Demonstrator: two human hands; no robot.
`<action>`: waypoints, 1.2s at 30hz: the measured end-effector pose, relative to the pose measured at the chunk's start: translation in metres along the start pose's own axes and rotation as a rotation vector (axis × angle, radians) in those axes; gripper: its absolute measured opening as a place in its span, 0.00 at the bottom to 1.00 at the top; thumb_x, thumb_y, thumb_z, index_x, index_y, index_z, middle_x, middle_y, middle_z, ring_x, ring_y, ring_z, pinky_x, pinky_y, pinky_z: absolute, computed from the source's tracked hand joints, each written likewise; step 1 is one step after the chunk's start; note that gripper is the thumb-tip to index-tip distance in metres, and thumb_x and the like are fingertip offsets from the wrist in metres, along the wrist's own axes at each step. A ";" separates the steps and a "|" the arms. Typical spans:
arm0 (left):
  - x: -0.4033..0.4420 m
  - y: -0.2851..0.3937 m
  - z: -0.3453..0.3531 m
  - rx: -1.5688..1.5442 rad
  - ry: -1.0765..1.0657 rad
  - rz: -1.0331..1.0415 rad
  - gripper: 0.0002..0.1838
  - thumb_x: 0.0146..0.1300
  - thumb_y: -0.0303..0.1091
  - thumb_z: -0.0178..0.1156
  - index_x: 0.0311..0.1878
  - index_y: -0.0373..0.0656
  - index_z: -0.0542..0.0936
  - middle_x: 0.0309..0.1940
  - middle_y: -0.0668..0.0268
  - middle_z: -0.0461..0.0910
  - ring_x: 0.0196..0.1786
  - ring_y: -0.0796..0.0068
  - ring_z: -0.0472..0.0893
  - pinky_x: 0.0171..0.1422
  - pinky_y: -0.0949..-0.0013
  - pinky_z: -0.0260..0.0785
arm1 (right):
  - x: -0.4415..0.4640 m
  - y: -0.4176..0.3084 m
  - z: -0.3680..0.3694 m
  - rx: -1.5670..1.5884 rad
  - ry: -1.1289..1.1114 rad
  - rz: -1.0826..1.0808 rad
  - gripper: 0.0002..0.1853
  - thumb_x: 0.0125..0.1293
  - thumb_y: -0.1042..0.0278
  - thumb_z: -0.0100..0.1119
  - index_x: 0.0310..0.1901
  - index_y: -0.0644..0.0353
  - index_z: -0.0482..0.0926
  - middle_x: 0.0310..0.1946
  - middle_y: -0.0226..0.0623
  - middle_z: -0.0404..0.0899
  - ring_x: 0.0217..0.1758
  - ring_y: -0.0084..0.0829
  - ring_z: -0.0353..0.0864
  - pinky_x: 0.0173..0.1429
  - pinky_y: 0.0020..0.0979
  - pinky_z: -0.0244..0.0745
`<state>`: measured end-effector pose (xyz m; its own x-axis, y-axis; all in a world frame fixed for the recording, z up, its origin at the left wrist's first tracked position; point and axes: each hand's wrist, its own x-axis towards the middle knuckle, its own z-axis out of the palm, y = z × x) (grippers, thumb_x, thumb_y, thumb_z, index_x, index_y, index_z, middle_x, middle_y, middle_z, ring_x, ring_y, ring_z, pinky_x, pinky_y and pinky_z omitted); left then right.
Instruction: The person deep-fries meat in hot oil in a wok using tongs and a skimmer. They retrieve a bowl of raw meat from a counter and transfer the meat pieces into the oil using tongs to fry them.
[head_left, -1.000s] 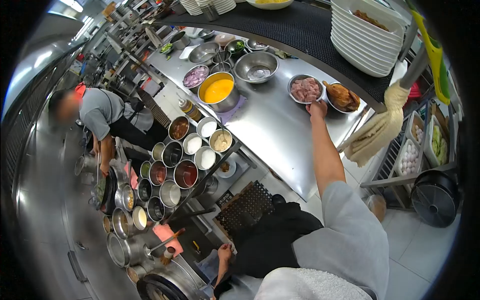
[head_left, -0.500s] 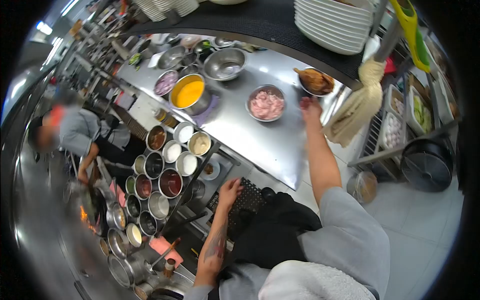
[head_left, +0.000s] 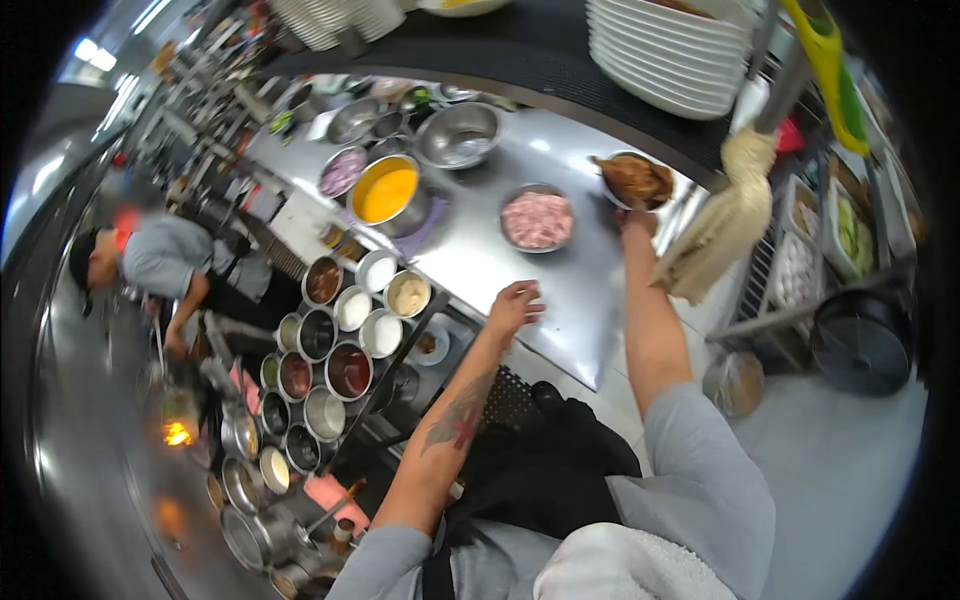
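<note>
My right hand (head_left: pixel 640 217) is at the near rim of a metal bowl (head_left: pixel 609 193), its fingers closed on the edge. Brown cooked meat (head_left: pixel 637 178) is heaped in that bowl, at the far right of the steel table (head_left: pixel 470 235). Over the table's front edge hangs my left hand (head_left: pixel 514 310), holding nothing, its fingers loosely bent and apart. Beyond it, nearer the middle of the table, sits a metal bowl of pink raw meat (head_left: pixel 538 220).
A pot of yellow liquid (head_left: pixel 386 193) and a large steel bowl (head_left: pixel 459 135) stand farther left. Several seasoning pots (head_left: pixel 349 369) fill the left side. A co-worker (head_left: pixel 180 255) stands by a flame (head_left: pixel 177 433). Stacked plates (head_left: pixel 665 60) and a hanging cloth (head_left: pixel 722 225) are overhead right.
My left hand has risen forward and right, to the table's edge. My right hand has come onto the rim of the cooked-meat bowl. The view has shifted slightly.
</note>
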<state>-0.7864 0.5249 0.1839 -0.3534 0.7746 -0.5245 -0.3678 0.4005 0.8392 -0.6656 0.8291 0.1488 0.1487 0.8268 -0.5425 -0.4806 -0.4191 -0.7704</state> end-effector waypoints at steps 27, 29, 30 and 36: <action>-0.391 -0.522 -0.113 0.563 0.680 -0.830 0.15 0.53 0.42 0.60 0.31 0.39 0.85 0.29 0.49 0.84 0.37 0.56 0.86 0.41 0.58 0.76 | -0.287 0.120 -0.033 -0.550 -1.263 0.543 0.12 0.67 0.61 0.58 0.46 0.59 0.78 0.37 0.32 0.80 0.31 0.22 0.77 0.34 0.22 0.72; -0.423 -0.575 -0.089 0.372 1.164 -0.628 0.11 0.59 0.38 0.56 0.36 0.42 0.83 0.34 0.52 0.83 0.41 0.48 0.81 0.50 0.53 0.72 | -0.305 0.136 -0.017 -0.602 -1.335 0.529 0.15 0.68 0.57 0.58 0.50 0.57 0.78 0.40 0.30 0.80 0.33 0.21 0.77 0.35 0.23 0.73; -0.433 -0.568 -0.084 0.158 1.284 -0.642 0.11 0.60 0.38 0.56 0.38 0.42 0.82 0.34 0.52 0.82 0.41 0.51 0.81 0.48 0.55 0.73 | -0.312 0.148 -0.011 -0.614 -1.363 0.532 0.16 0.69 0.55 0.58 0.51 0.56 0.77 0.40 0.29 0.80 0.34 0.20 0.76 0.35 0.23 0.73; -0.475 -0.539 -0.088 -1.684 1.628 0.198 0.14 0.63 0.42 0.58 0.41 0.40 0.78 0.29 0.61 0.80 0.31 0.68 0.81 0.36 0.64 0.74 | -0.445 0.218 -0.048 -1.060 -1.742 0.590 0.16 0.65 0.60 0.57 0.51 0.60 0.77 0.37 0.29 0.79 0.32 0.21 0.75 0.36 0.23 0.71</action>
<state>-0.4955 -0.1021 -0.0320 -0.2834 -0.4734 -0.8340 -0.0744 -0.8562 0.5113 -0.7948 0.3520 0.2066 -0.8565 -0.2969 -0.4222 0.4843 -0.1796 -0.8562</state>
